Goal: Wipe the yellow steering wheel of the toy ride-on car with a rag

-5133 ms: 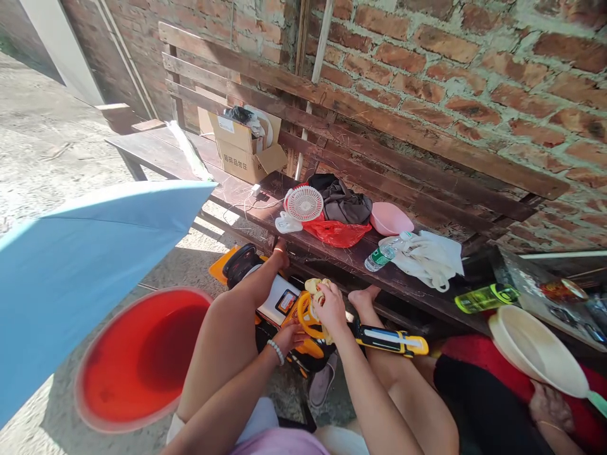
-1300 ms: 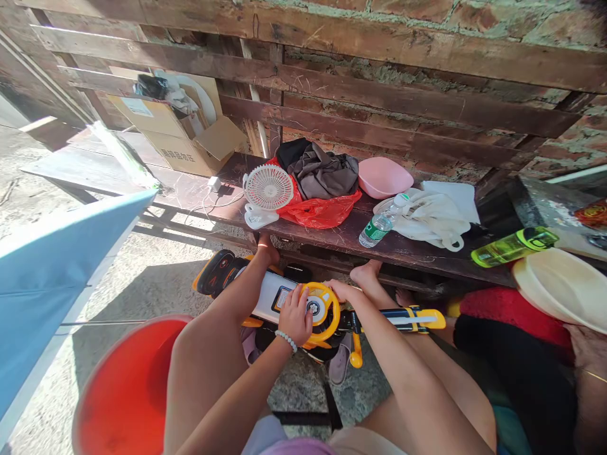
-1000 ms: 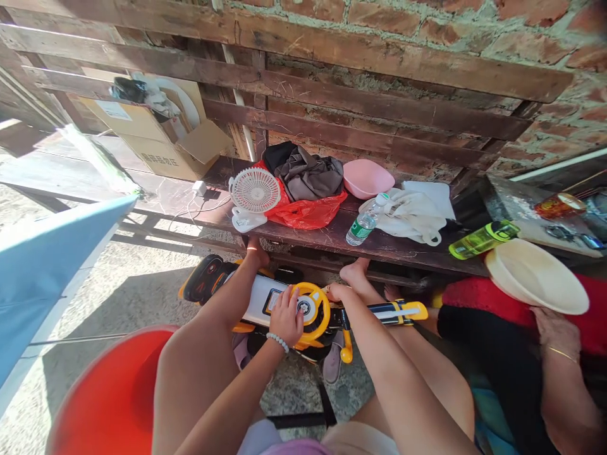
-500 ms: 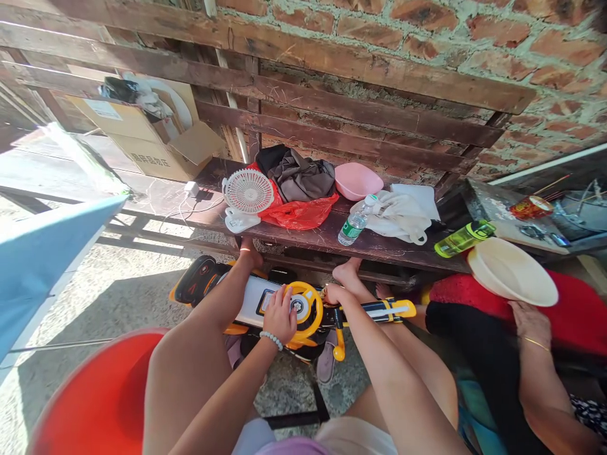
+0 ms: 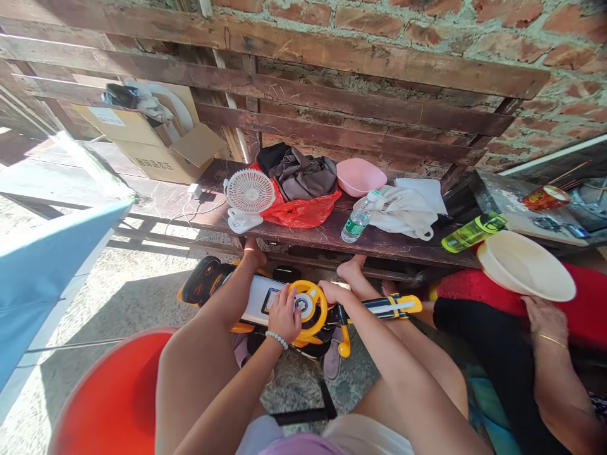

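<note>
A toy ride-on vehicle with a grey-white and black body [image 5: 253, 302] stands between my legs, with a yellow steering wheel [image 5: 323, 309] on top. My left hand [image 5: 284, 315], a beaded bracelet at its wrist, grips the left side of the wheel, its fingers reaching towards the dark panel. At the far right part of the rim, my right hand [image 5: 332, 292] is closed on the wheel, most of its fingers hidden. A yellow-tipped black lever [image 5: 344, 347] hangs off the vehicle, below my right forearm.
On the wooden bench [image 5: 303, 237] are a white fan [image 5: 250, 191], red plastic bag [image 5: 303, 213], pink basin [image 5: 360, 177], water bottle [image 5: 358, 221] and cardboard box [image 5: 147, 145]. A co-worker's hand [image 5: 545, 316] touches a cream basin [image 5: 526, 268] at right. A red round object [image 5: 109, 398] is lower left.
The view has shifted slightly, so most things appear a little further right. Both hands stay at the steering wheel, and the bench items keep their places.
</note>
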Motion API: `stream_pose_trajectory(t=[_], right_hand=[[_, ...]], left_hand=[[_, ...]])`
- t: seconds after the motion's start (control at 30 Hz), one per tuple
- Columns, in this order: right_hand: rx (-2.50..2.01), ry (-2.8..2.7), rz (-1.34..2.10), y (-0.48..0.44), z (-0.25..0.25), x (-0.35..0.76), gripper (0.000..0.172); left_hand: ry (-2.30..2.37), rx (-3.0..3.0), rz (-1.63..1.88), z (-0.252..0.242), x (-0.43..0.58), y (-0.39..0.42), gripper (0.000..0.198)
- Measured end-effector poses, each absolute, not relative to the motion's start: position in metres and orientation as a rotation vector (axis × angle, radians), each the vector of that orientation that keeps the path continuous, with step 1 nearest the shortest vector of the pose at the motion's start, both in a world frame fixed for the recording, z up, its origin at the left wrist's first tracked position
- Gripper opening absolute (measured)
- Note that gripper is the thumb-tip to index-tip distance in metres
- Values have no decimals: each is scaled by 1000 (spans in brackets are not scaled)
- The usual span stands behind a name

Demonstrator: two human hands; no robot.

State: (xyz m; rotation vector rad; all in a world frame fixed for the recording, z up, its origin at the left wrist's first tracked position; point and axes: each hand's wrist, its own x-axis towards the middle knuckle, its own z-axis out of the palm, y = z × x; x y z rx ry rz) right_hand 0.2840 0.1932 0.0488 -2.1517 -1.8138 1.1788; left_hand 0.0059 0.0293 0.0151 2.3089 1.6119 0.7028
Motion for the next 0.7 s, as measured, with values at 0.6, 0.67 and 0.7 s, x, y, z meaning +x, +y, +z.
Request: stream_pose_trajectory(t=[0.6, 0.67, 0.7], right_hand=[[-2276, -1776, 1194, 196, 39, 287, 28], [-2295, -1796, 1171, 192, 41, 287, 33], [-2303, -1806, 1157, 190, 42, 288, 34]], left_hand=[[1610, 2307, 700, 20, 6, 29, 48], [1613, 2306, 706, 20, 6, 28, 48], [1614, 2306, 705, 20, 6, 28, 47]])
